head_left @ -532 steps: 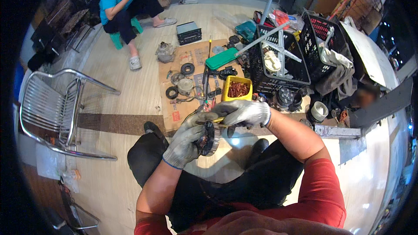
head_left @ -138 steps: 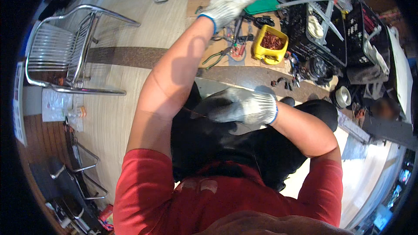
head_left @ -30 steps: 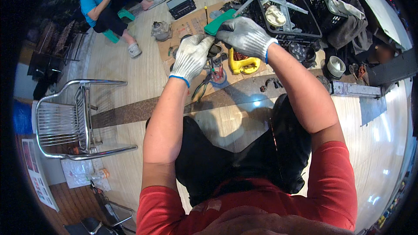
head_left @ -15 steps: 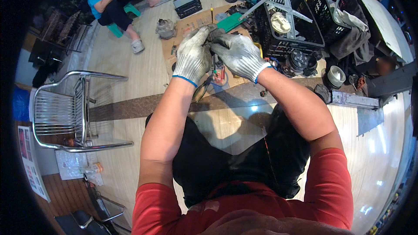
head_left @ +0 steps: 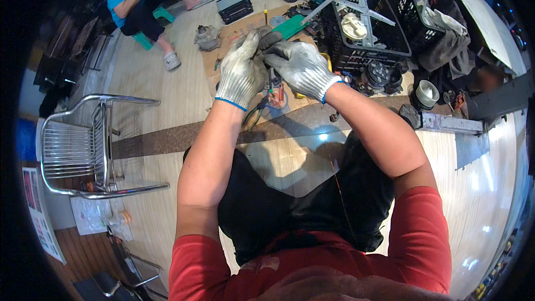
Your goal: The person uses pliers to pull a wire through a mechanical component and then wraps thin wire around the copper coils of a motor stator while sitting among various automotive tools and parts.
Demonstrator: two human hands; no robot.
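Both my hands wear whitish knit gloves with blue cuffs and grey palms. My left hand (head_left: 242, 72) and my right hand (head_left: 304, 67) meet above a brown cardboard sheet (head_left: 210, 71). Their fingers are bent and pressed together at the fingertips, around something small and dark that the gloves mostly hide. Under the right hand lies a red-handled tool (head_left: 280, 92). Pliers with dark handles (head_left: 255, 115) rest just below the left wrist. Beyond the fingertips, a flat green piece (head_left: 291, 27) joins a long grey bar.
Black plastic crates (head_left: 390, 53) full of parts stand at the far right, near a white fan wheel (head_left: 427, 95). A metal housing (head_left: 208, 38) and a stack of black cases (head_left: 234, 8) sit farther off. At left stand a metal chair (head_left: 103, 145) and a seated person (head_left: 131, 0).
The whole view has shifted slightly, so the surroundings sit a little farther left. My hands remain together with the fingers closed, their grip hardly altered.
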